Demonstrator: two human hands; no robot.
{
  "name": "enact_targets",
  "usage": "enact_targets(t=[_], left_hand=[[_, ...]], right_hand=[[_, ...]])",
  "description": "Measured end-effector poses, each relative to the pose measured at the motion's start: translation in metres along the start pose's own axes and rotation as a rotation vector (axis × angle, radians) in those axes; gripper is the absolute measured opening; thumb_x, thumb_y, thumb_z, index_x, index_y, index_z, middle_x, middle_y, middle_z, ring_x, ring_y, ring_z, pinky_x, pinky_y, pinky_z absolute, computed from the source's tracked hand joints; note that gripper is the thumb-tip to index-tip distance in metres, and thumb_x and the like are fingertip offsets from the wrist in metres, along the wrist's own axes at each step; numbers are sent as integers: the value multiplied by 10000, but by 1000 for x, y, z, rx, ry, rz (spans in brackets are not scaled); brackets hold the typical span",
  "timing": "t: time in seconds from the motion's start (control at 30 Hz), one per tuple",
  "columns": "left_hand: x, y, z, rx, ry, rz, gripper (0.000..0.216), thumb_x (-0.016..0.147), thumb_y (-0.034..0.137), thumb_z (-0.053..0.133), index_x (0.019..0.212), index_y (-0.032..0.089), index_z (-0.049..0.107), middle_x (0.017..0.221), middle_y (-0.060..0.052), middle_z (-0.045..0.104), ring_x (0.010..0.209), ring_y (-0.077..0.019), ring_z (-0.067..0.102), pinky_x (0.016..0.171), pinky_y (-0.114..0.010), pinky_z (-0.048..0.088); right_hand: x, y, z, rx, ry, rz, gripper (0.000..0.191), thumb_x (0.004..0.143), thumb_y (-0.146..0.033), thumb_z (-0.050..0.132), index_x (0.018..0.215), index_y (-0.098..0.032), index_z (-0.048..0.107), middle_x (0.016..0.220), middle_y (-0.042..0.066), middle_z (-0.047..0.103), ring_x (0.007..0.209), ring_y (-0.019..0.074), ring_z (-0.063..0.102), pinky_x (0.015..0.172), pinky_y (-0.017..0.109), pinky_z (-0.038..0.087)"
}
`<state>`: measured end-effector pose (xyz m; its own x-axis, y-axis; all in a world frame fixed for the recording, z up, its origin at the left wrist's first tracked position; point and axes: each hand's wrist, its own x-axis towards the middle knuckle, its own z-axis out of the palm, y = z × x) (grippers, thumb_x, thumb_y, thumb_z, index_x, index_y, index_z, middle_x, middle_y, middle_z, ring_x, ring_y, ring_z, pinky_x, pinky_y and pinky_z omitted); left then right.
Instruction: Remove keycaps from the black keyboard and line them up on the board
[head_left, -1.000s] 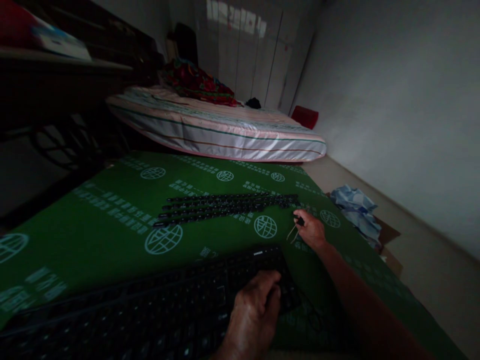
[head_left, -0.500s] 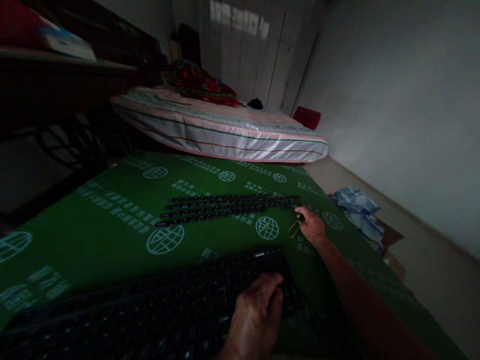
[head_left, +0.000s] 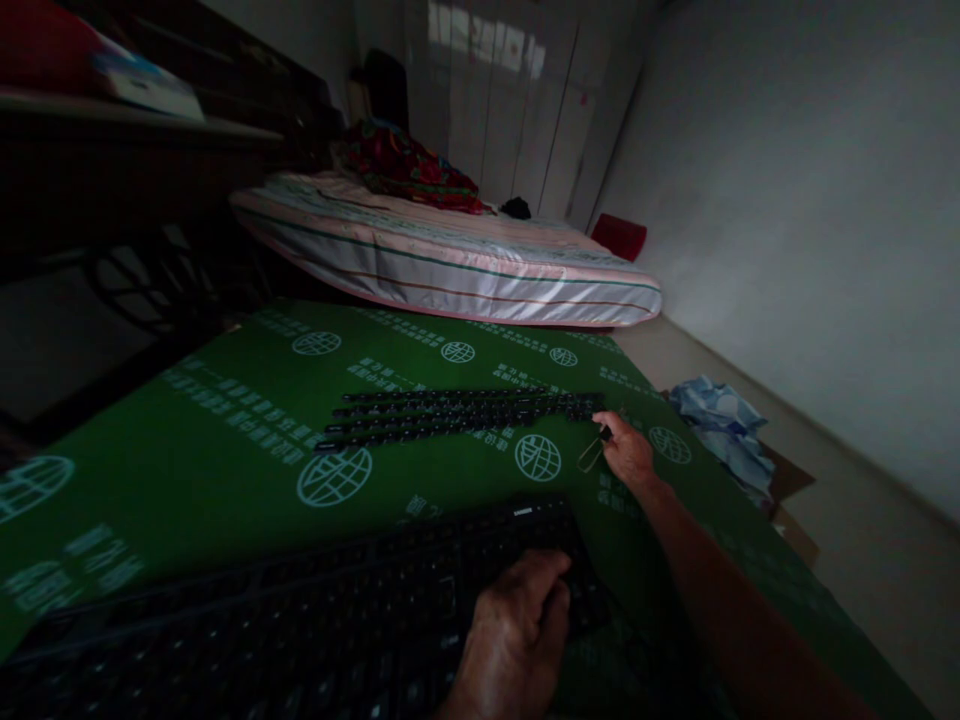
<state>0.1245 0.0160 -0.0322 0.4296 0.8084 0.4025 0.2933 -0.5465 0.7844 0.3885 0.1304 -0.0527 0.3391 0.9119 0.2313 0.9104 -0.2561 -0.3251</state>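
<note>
A black keyboard [head_left: 322, 590] lies along the near side of the green board, partly in deep shadow. My left hand [head_left: 517, 615] rests over its right-hand key block, fingers bent and close together; whatever lies under the fingertips is hidden. Farther off, loose black keycaps [head_left: 450, 410] are laid out in several long rows. At the right end of these rows is my right hand [head_left: 626, 447], its fingertips touching or very near the last keycaps. In that hand is a keycap puller [head_left: 604, 434] with a black grip, its thin wire loop pointing back toward the keyboard.
The green printed board [head_left: 225, 400] reaches to a bed [head_left: 465, 270] with a striped cover. On the left stands dark furniture [head_left: 135, 150] with a wheel beneath. Crumpled blue-white cloth [head_left: 720, 425] and cardboard [head_left: 787, 475] lie on the floor at right, beside a pale wall.
The whole view has shifted slightly to the right. Both hands stay in nearly the same places, the left over the keyboard and the right at the end of the keycap rows.
</note>
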Motion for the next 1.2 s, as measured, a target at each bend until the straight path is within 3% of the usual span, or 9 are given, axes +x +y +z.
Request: enact_targets(t=[0.5,1.2], left_hand=[[-2,0,1,4,12,34,268,787,64,488,990,190,609,917,-35,707,834,-142,678,775,-219,555],[-1,2,0,-8,7,3,254,794,84,484,971,205,623,921,-30,709,837,-141,680,784,-215,553]], right_hand=[[6,13,6,31,4,-80,501,707,-53,431,1128,-295,554,1128,-13,631,982,172,604,854,288,459],[8,15,7,145,44,-74,411,746,-126,472,1095,-321,569,1079,-33,656,947,175,622,827,304,473]])
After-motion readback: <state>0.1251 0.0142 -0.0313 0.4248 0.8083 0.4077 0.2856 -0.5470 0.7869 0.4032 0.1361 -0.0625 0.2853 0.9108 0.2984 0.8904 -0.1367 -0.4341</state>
